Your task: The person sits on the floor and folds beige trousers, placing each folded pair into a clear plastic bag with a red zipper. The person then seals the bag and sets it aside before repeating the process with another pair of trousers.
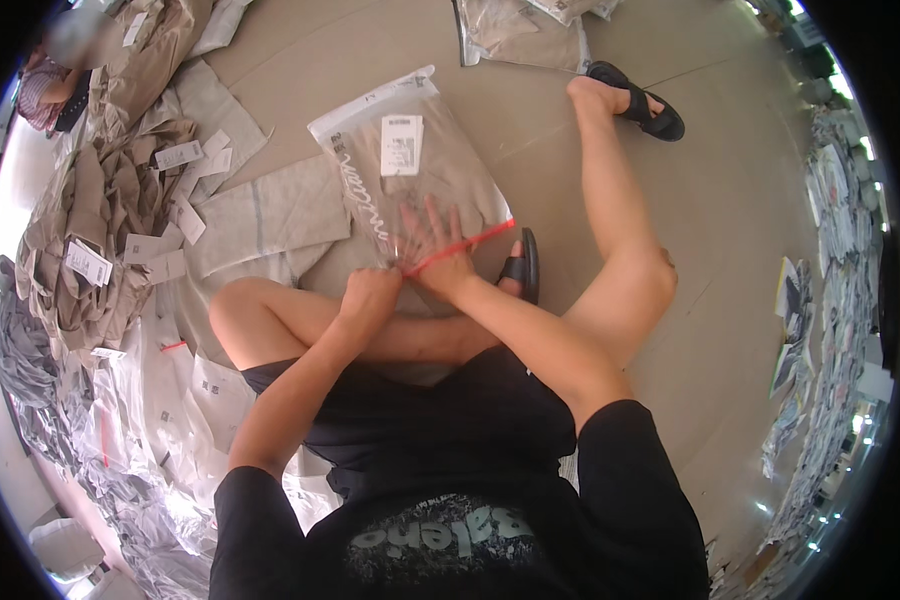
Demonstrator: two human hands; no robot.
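Observation:
A clear plastic zip bag (370, 120) with a red slider strip along its near edge lies on the floor in front of me. Inside it are a folded beige garment (455, 155) and a white paper tag (401, 146). My left hand (373, 293) is closed at the bag's near left corner, pinching the edge by the strip. My right hand (440, 250) reaches in under the red strip, its spread fingers seen hazily through the plastic, lying flat on the garment. A flattened beige garment (270, 215) lies left of the bag.
Heaped beige garments with white tags (110, 200) rise on the left, with loose plastic bags (205, 400) nearer me. Another bagged garment (525, 35) lies at the far side. Stacked packages (830, 270) line the right. My bent legs flank the bag; a person (45, 90) is at far left.

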